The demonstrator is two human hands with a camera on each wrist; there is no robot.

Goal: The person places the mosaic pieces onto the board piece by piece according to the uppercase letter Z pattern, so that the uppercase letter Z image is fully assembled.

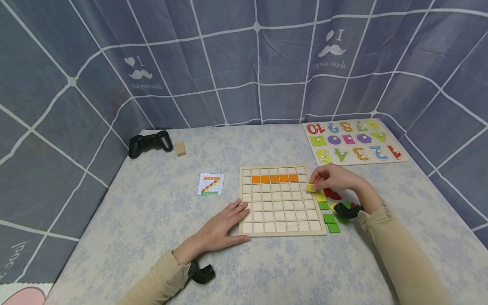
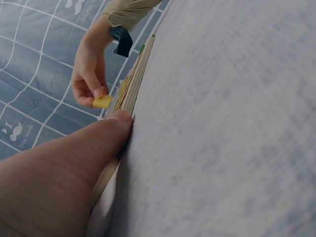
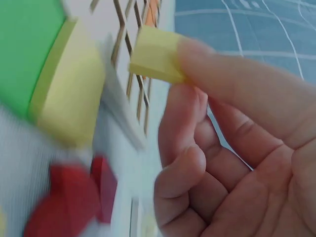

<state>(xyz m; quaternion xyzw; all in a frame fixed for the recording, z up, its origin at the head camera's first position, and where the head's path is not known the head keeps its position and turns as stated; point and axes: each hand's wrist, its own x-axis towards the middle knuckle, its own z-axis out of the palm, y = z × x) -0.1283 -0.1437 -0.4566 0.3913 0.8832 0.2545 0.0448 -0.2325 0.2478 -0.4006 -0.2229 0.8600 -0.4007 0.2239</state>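
My right hand (image 1: 333, 178) pinches a yellow square tile (image 3: 157, 53) between thumb and fingers, just over the right edge of a wooden grid board (image 1: 282, 233). A row of several orange tiles (image 1: 275, 178) lies in the board's second row from the far side. The left hand (image 1: 225, 224) rests at the board's left edge, fingers straight, the thumb touching its near left corner. Beside the board's right edge lie loose green tiles (image 1: 333, 228), yellow tiles (image 1: 321, 197) and red tiles (image 1: 332, 194), some partly hidden below the right wrist.
Left of the board lies a pattern card (image 1: 211, 184) with a coloured Z-like figure. Farther back are a black game controller (image 1: 150, 143) and a small wooden block (image 1: 180, 148). A number puzzle board (image 1: 354, 142) sits at the back right. A grid-patterned curtain (image 1: 236, 63) hangs behind the table.
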